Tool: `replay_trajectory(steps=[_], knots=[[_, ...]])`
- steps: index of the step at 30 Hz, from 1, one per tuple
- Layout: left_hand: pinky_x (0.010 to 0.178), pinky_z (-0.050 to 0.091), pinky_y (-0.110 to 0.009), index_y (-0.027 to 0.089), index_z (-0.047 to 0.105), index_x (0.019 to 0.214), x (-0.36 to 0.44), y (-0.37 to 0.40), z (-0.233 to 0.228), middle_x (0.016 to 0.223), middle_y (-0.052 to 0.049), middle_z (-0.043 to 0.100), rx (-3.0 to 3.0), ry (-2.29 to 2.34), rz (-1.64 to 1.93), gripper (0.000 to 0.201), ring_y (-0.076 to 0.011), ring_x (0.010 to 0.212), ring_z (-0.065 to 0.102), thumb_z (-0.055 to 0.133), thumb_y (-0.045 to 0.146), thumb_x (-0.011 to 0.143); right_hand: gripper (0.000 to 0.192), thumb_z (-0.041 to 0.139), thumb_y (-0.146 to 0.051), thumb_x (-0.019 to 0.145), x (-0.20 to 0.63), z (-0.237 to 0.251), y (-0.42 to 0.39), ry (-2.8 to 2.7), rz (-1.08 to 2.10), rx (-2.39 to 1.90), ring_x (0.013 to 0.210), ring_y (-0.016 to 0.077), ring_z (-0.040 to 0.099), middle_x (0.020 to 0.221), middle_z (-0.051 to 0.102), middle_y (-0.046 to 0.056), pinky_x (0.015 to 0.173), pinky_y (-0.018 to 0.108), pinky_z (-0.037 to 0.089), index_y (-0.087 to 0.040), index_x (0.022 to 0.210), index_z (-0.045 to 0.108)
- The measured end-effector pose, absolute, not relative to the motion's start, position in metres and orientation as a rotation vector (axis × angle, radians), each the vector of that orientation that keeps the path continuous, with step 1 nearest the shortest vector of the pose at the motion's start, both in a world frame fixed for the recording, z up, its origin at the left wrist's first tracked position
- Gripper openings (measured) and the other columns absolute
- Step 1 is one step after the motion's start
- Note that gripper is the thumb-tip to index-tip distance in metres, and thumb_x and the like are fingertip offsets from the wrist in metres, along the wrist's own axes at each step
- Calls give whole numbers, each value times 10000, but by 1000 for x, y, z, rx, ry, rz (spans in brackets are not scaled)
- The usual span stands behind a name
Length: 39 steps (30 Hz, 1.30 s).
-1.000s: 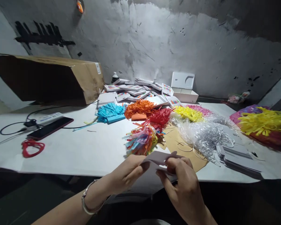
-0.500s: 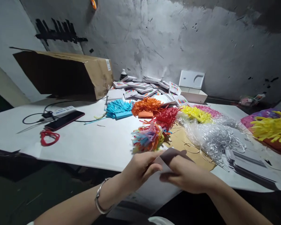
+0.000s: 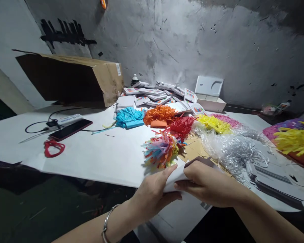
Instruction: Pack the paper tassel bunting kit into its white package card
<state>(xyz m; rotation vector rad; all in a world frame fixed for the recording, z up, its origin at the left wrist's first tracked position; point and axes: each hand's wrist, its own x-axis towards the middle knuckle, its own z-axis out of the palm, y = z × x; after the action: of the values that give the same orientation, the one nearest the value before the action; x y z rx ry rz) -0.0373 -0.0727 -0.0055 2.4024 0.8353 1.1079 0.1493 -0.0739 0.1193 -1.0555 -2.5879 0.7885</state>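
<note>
While both hands hold one white card piece [image 3: 173,181] at the near edge of the bench [image 3: 111,158], its thin, smooth sheet is bent into a fold. The left hand [image 3: 157,190] has its grip closed on the card's 9 o'clock end; the right hand [image 3: 207,185] grasps it from 3 o'clock, between thumb and curled fingers, and covers a part of it.

Seen from the hands, a loose bundle of many-coloured strips [image 3: 162,148] lies at 11 o'clock, soft and ragged. Behind it, from 11 to 1 o'clock, are fringed bundles: blue [image 3: 129,118], orange [image 3: 160,114], red [image 3: 182,126] and yellow [image 3: 214,124]. Shiny, tangled silver strands [image 3: 235,148] spread at 1 to 2 o'clock and cover part of a flat brown sheet [image 3: 191,148], which is just beyond the card. Stiff grey flat pieces [image 3: 273,180] are stacked at 3 o'clock.

Farther, near 12 o'clock, thin printed boxes [image 3: 154,92] are heaped before the rough wall [image 3: 167,44]. Around 10 o'clock lie a dark phone [image 3: 71,130] and a looped red cord [image 3: 54,149]; behind them, a big cardboard box [image 3: 107,84] takes the far corner.
</note>
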Motion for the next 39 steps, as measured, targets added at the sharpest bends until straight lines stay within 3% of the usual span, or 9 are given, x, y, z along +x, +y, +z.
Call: replay_trajectory(steps=[5, 8, 10, 13, 16, 18, 24, 34, 39], knots=[[795, 562, -314, 250, 540, 1292, -47, -61, 2, 1116, -76, 745, 2244, 952, 1132, 412, -246, 952, 722, 641, 270, 893, 115, 605, -210, 908, 169, 108, -86, -2208, 274, -1062, 795, 156, 678, 878, 737, 8, 746, 259, 525, -227, 938, 715], [745, 542, -306, 232, 589, 1219, -58, -58, 8, 1037, -63, 755, 2056, 1188, 1277, 356, -235, 849, 715, 655, 274, 872, 498, 688, -321, 859, 179, 72, -98, -1572, 194, -1097, 1224, 244, 570, 1330, 604, 91, 1046, 417, 447, -255, 1327, 530], [713, 527, -299, 230, 619, 1158, -63, -59, 14, 967, -45, 754, 1942, 1249, 1326, 322, -224, 782, 696, 678, 286, 847, 808, 745, -425, 795, 172, 36, -106, -1414, 506, -1022, 1344, 288, 461, 1481, 457, 121, 1084, 479, 414, -263, 1471, 333], [667, 502, -282, 239, 656, 1053, -65, -63, 21, 823, 2, 728, 1866, 1204, 1308, 262, -192, 676, 642, 715, 296, 805, 706, 730, -522, 772, 144, -10, -114, -1378, 1216, -846, 1215, 313, 585, 1326, 607, 117, 954, 475, 527, -245, 1371, 477], [621, 478, -270, 219, 669, 880, -60, -65, 20, 718, 13, 677, 1783, 1119, 1271, 158, -174, 632, 581, 725, 335, 789, 538, 736, -489, 757, 123, -25, -115, -1107, 1496, -775, 993, 318, 691, 1067, 730, 103, 876, 493, 557, -192, 1190, 622], [623, 478, -273, 208, 657, 842, -54, -67, 13, 757, -5, 676, 1662, 1079, 1296, 187, -188, 679, 584, 706, 383, 799, 476, 788, -417, 701, 120, -20, -114, -959, 1475, -801, 939, 321, 701, 1004, 747, 91, 867, 492, 552, -182, 1096, 665], [763, 486, -314, 197, 582, 1153, -43, -78, -15, 1015, -74, 663, 1630, 1027, 1211, 397, -250, 906, 600, 630, 456, 856, 393, 825, -327, 635, 137, 7, -108, -775, 1402, -882, 872, 325, 707, 893, 757, 80, 830, 468, 555, -156, 967, 705], [707, 443, -301, 172, 603, 1125, -49, -69, -7, 925, -61, 645, 1798, 1001, 1041, 335, -210, 795, 562, 510, 429, 931, 507, 821, -337, 624, 143, -5, -104, -696, 1471, -877, 923, 333, 704, 983, 751, 113, 825, 477, 559, -152, 1072, 671], [824, 472, -336, 190, 645, 1072, -47, -65, -8, 989, -63, 663, 1784, 922, 1007, 279, -229, 892, 593, 529, 397, 925, 634, 855, -311, 594, 146, -13, -112, -694, 1478, -939, 896, 324, 710, 1028, 750, 110, 794, 468, 570, -182, 1172, 626]])
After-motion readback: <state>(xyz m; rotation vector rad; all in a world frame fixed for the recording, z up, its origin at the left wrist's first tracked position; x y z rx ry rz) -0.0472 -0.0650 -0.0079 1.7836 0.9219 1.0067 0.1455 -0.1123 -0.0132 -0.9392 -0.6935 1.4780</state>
